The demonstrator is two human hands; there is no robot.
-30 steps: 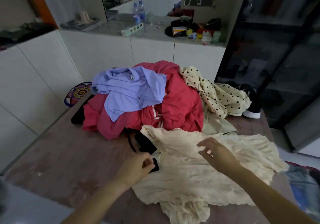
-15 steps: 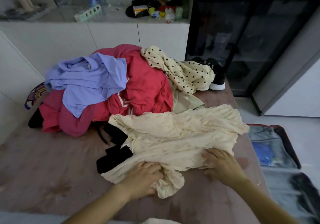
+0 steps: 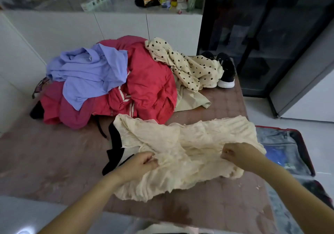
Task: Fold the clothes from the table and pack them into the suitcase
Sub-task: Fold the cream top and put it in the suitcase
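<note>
Beside white cabinets, brown table, cream garment

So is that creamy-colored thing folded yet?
Not folded. The cream garment lies spread and wrinkled across the table, with the left hand and right hand pinching it.

Two bare arms in my feed.
I see the left hand and right hand, forearms uncovered to the frame's edge; a small gold glint on one right finger.
</note>
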